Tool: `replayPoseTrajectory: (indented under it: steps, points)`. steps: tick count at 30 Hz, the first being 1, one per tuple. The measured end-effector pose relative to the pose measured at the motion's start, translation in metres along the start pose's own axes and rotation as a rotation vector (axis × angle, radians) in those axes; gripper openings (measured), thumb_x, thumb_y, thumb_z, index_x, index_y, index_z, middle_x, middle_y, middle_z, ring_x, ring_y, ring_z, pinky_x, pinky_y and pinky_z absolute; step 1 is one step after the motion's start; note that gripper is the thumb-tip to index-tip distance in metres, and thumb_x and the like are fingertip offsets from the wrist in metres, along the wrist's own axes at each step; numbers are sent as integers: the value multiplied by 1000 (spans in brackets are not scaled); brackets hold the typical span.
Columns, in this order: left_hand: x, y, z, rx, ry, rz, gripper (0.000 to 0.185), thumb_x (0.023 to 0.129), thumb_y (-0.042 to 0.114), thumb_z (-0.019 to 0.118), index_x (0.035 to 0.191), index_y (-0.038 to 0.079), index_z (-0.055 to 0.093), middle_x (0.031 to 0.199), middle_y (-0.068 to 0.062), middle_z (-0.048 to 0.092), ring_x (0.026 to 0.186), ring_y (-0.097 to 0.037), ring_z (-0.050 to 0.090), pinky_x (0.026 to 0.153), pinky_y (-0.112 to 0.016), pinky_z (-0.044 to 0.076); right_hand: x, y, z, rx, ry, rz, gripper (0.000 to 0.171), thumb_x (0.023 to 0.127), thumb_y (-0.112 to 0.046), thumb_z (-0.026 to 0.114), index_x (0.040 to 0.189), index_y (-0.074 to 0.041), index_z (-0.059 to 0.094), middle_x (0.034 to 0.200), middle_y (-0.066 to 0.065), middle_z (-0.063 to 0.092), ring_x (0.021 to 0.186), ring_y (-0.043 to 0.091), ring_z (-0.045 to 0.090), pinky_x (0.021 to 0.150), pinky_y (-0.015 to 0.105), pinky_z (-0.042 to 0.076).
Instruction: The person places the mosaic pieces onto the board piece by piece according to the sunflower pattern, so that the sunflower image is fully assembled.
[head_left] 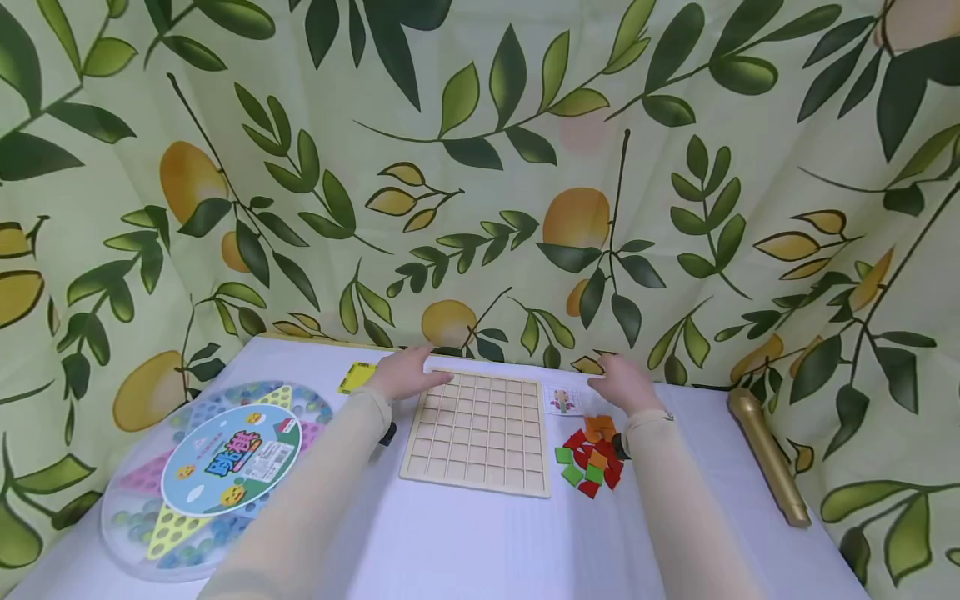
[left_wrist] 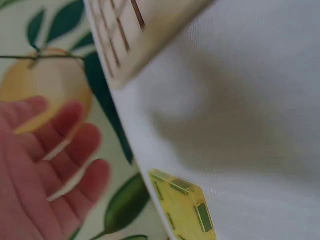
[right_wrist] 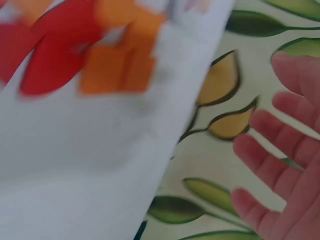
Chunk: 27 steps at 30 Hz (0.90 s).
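Observation:
A wooden grid board (head_left: 480, 433) lies on the white table, its squares bare. My left hand (head_left: 405, 372) is over the board's far left corner, holding nothing; in the left wrist view its fingers (left_wrist: 82, 142) are loosely bent. To the right of the board are a small printed card (head_left: 562, 401) and a loose pile of red, orange and green square tiles (head_left: 592, 458). Just beyond them hovers my right hand (head_left: 626, 385), also without anything in it, fingers (right_wrist: 270, 130) spread and relaxed in the right wrist view.
A flat yellow object (head_left: 356, 377) lies left of my left hand. Further left sits a round clear box (head_left: 120, 517) with a star-shaped board and marbles inside. A gold rod-like object (head_left: 768, 458) lies along the right edge. A leaf-and-fruit patterned curtain (head_left: 480, 208) hangs behind the table.

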<state>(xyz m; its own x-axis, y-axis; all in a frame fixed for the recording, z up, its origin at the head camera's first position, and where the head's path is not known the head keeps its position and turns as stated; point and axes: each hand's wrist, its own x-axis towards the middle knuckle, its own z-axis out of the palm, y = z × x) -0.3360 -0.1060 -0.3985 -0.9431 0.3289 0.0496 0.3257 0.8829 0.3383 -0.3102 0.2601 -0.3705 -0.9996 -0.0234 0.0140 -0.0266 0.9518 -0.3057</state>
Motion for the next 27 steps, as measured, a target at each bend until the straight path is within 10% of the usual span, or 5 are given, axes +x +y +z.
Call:
replayPoseTrajectory:
  steps: [9,20,27]
  points:
    - [-59,4,4,-184,-144,-138,94,73,67,59,139,4,38,134,-16,50,122,-34,48,98,-49,37,-16,26,22,-86,-198,84,29,84,-15,66,110,-2,64,107,15,63,98,31,53,90,56,39]
    - [-103,6,27,-375,-166,-200,90,61,30,84,134,-3,44,133,-19,50,125,-35,44,103,-49,32,-18,37,43,-76,-250,102,34,91,-11,56,122,2,57,118,19,58,105,32,51,95,52,40]
    - [-106,7,36,-414,-166,-169,74,56,13,85,121,-3,53,74,-7,56,67,-19,50,65,-32,41,-16,37,45,28,-280,151,27,87,-8,61,113,-1,60,100,11,59,91,24,50,85,45,46]
